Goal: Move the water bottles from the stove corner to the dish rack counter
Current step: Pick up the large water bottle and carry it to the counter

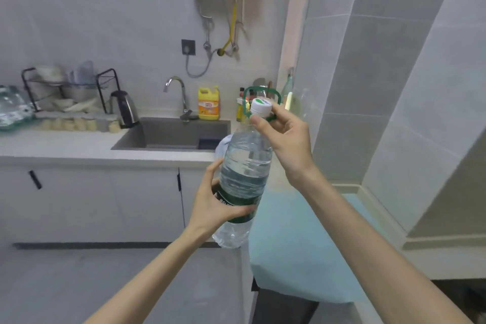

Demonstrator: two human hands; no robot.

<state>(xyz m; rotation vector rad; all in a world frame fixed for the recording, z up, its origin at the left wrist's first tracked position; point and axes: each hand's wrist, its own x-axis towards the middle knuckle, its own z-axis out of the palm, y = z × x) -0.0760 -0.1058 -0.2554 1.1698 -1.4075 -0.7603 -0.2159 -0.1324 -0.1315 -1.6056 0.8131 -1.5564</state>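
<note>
1. A large clear plastic water bottle [246, 163] with a green label hangs tilted in mid-air, near and right of the grey sink [171, 134]; the black wire dish rack [71, 87] stands far left.
2. The left hand [215, 202] clasps its labelled lower body; the right hand [286, 137] pinches the neck by the white cap.

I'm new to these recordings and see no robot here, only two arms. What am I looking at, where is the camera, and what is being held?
There is no machine: a person works with bare hands. The single picture comes from a wide-angle camera worn on their head, looking forward and down. The left hand grips the lower body of a large water bottle at its green label; the right hand pinches its top at the white cap, beside a green carry handle. The bottle is lifted off any surface and tilted. Behind, the counter carries a dish rack, a kettle and a yellow detergent jug around the sink.
</note>
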